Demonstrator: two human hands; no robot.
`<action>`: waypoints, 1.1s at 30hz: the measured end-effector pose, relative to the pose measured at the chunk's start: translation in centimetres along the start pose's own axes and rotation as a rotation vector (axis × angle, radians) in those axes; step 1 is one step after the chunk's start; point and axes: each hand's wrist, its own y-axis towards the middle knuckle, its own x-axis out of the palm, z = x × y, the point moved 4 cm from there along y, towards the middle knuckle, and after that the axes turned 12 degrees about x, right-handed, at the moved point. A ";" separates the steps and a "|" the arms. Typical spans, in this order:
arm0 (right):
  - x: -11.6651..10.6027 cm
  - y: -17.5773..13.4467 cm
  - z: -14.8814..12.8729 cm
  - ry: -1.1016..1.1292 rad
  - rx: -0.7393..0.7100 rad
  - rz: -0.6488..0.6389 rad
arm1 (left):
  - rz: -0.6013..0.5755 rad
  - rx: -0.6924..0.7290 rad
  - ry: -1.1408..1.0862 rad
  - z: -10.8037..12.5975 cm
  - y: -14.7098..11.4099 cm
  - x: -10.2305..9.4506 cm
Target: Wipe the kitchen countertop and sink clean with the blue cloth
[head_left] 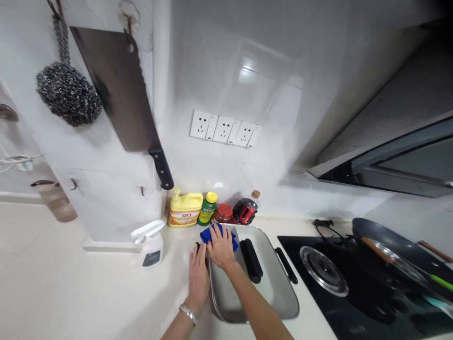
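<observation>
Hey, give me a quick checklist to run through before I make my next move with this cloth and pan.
1. Cloth under control: ok. The right hand lies over the blue cloth at the far left corner of the rectangular pan.
2. Pan braced: ok, it seems. The left hand rests at its left edge.
3. Pan off the cooktop: ok. It sits on the counter, though its right side handle is close by.
4. Spray bottle upright: ok, left of the pan.
5. Cleaver out of the way: ok, hanging on the wall.
6. Cooktop switched off: cannot tell.
</observation>
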 end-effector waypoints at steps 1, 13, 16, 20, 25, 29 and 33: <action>-0.2 -0.6 0.1 0.005 -0.041 -0.020 | 0.029 -0.026 -0.059 -0.1 0.0 0.0; -1.7 -10.5 0.3 -0.030 -0.115 0.035 | 0.018 -0.214 -0.630 -0.4 1.6 -3.2; -1.9 -13.4 0.6 -0.033 -0.129 0.075 | -0.050 -0.255 -0.717 -0.8 2.6 -4.5; -2.2 -17.3 1.8 -0.024 -0.194 0.128 | 0.030 -0.393 -0.854 -1.2 2.4 -4.8; -2.5 -18.5 2.4 -0.034 -0.261 0.130 | 0.211 -0.610 -1.127 -0.8 0.6 -2.9; -2.1 -15.8 0.3 -0.025 -0.249 0.061 | 0.327 -0.768 -1.319 -0.7 -0.3 -2.7; -1.8 -12.2 -2.4 0.029 -0.257 -0.073 | 0.371 -0.971 -1.481 -1.1 -2.5 -3.1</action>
